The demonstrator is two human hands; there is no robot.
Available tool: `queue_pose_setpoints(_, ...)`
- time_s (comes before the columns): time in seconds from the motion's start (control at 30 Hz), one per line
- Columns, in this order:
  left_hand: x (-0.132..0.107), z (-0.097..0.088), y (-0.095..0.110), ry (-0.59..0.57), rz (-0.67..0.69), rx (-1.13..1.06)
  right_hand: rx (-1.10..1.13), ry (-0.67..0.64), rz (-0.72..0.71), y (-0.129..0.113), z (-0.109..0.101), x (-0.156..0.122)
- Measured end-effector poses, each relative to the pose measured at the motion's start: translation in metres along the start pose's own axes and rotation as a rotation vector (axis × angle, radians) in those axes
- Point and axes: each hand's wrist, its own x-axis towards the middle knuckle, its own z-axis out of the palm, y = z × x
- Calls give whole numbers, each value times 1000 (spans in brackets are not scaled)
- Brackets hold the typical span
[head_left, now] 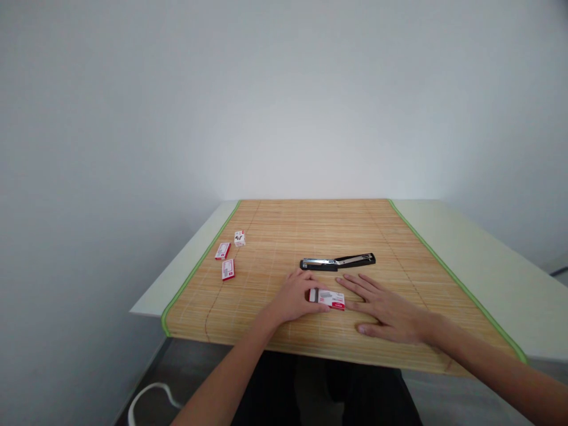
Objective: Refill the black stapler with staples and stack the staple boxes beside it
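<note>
On the bamboo mat [284, 236], my left hand [295, 297] has its thumb and fingers around the left end of a small red-and-white staple box [333, 299]. A grey strip shows across the box near my fingers; I cannot tell whether it is staples or print. My right hand [386, 307] rests palm down just right of the box, fingers spread and holding nothing, one fingertip close to the box's right end. Beyond both hands lies a black stapler [320, 266], opened out flat, its metal channel showing.
Two flat red-and-white boxes [222, 251] [228, 270] and a small white box [239, 238] with a dark picture lie on the mat's left side. The green-edged mat covers a white table [479, 254] against a pale wall. A white cable [153, 387] hangs low left.
</note>
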Motion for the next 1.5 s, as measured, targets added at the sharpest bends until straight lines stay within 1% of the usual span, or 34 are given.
queue_pose_setpoints(0.17,5,7,3,16,-10,22,-1,-3,-57,5,-5,12)
queue_pose_setpoints(0.3,5,10,1,22,-20,27,19,14,-58,2,-11,17)
queue_pose_setpoints(0.37,5,10,0,21,-28,21,48,43,-44,0,-13,14)
queue_pose_setpoints(0.47,4,9,0,20,-40,9,86,68,-10,3,-12,2)
queue_pose_setpoints(0.53,6,10,2,27,-45,7,113,123,41,7,-7,-7)
queue_pose_setpoints(0.63,12,15,9,40,-41,24,157,299,185,8,5,-13)
queue_pose_setpoints(0.7,16,18,12,50,-28,33,173,382,257,5,13,-7)
queue_pose_setpoints(0.77,16,19,14,69,-22,32,180,421,274,1,21,3)
queue_pose_setpoints(0.9,3,6,4,111,-54,12,178,467,280,-3,32,17)
queue_pose_setpoints(1.0,-12,-6,-7,129,-89,-9,159,465,288,-2,35,17)
queue_pose_setpoints(1.07,-18,-11,-12,131,-111,-12,146,466,287,-2,35,16)
queue_pose_setpoints(1.23,-22,-20,-12,131,-124,-39,130,481,288,-3,35,16)
queue_pose_setpoints(1.3,-18,-28,-9,108,-114,-59,131,491,281,-3,35,16)
queue_pose_setpoints(1.33,-15,-32,-8,77,-92,-53,133,494,278,-3,35,16)
queue_pose_setpoints(1.43,2,-43,-4,-75,43,49,137,495,278,-2,34,16)
queue_pose_setpoints(1.5,16,-46,-1,-170,136,123,134,495,282,-1,35,16)
